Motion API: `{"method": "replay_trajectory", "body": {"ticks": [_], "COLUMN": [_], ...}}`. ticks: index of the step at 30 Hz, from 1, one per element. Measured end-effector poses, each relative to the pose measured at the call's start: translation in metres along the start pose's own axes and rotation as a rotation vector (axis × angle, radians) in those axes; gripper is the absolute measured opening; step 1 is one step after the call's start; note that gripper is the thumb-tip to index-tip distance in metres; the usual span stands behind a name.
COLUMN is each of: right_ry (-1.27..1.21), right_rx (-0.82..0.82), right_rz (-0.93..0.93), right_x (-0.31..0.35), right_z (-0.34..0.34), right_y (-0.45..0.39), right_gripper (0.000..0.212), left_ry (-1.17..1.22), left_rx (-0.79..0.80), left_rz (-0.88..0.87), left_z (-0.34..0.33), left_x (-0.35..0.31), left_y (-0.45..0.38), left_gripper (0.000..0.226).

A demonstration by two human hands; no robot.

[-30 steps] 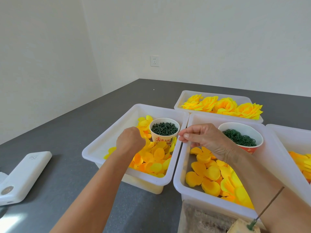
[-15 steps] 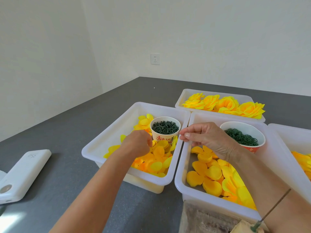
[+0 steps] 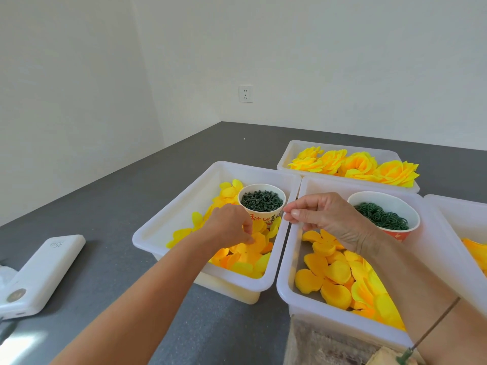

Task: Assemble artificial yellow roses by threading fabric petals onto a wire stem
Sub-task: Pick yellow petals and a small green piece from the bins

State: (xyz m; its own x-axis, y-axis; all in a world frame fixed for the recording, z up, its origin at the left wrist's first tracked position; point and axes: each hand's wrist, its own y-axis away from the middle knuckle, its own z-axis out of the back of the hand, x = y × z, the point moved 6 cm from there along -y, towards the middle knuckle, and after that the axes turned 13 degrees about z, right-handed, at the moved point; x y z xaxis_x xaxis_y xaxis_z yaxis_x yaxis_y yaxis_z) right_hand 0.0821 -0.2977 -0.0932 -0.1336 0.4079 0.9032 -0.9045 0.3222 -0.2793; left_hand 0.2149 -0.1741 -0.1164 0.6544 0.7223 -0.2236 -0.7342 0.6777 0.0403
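1. The left hand (image 3: 229, 225) reaches into the left white bin (image 3: 168, 222), its fingers curled down and pinching a yellow fabric petal (image 3: 257, 239) from the loose pile there.
2. The right hand (image 3: 329, 219) hovers over the rim between the 2 front bins, thumb and forefinger pressed together in a pinch (whether anything small sits between them I cannot tell).
3. A paper cup of dark green pieces (image 3: 262, 201) stands in the left bin, just beyond the left hand's knuckles.
4. The middle bin (image 3: 286, 275) holds larger yellow-orange petals (image 3: 334, 275) and a second cup filled with green rings (image 3: 382, 217), close behind the right wrist.
5. Finished yellow roses (image 3: 355, 165) lie in a row in the far bin (image 3: 287, 156).
6. The wire stem (image 3: 432, 325) stands tilted at the lower right, in front of the right forearm, its green base at the frame's bottom edge.
7. A white power bank (image 3: 42, 272) lies on the grey table (image 3: 118, 206), well apart to the left.
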Motion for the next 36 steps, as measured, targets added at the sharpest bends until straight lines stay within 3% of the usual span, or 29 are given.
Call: {"method": "replay_trajectory", "body": {"ticks": [10,14,20,30,36], "right_ry": [0.029,0.215,0.398,0.289,0.258], "right_rx": [-0.043,-0.069,-0.075,-0.181,-0.205], "right_rz": [0.059,0.172,0.233,0.241,0.241], "right_x": [0.001,0.005,0.015,0.020,0.016], "right_z": [-0.004,-0.012,-0.029,-0.020,-0.018], "right_y": [-0.001,-0.004,-0.013,-0.019,-0.014], "right_gripper": [0.013,0.006,0.025,0.008,0.007], "left_ry": [0.355,0.491,0.637,0.855,0.758], "left_rx": [-0.352,-0.441,-0.412,-0.315,-0.162], "left_rz": [0.103,0.110,0.086,0.026,-0.080], "left_z": [0.035,0.043,0.045,0.044,0.036], "left_x": [0.014,0.017,0.015,0.012,0.000], "left_y": [0.011,0.017,0.021,0.023,0.024], "left_gripper": [0.011,0.014,0.012,0.016,0.013]}}
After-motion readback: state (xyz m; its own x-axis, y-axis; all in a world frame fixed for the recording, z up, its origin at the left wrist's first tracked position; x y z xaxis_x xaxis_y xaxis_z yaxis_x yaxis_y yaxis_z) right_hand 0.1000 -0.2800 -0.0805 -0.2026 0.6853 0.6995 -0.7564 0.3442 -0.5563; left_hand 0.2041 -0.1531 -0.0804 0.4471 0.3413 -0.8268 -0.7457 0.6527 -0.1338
